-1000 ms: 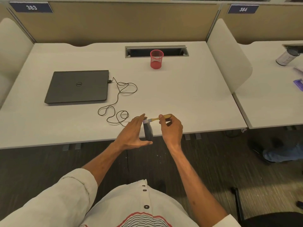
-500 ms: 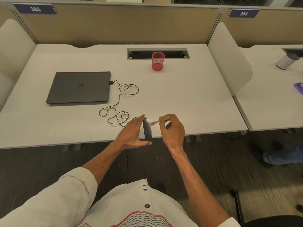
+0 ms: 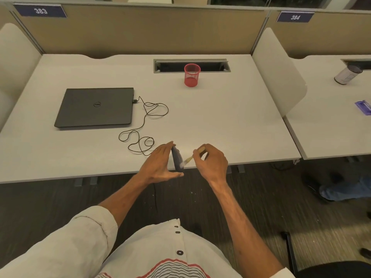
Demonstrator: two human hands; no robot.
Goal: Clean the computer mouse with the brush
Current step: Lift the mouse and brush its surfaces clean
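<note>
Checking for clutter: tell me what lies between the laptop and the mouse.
In the head view, only the mouse's black cable lies looped on the desk between laptop and mouse.

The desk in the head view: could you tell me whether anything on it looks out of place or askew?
Only the mouse cable stands out: it lies in loose tangled loops between the closed laptop and the mouse. The red pen cup stands upright.

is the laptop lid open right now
No, the laptop lies flat on the desk with its lid closed and the logo facing up.
</note>
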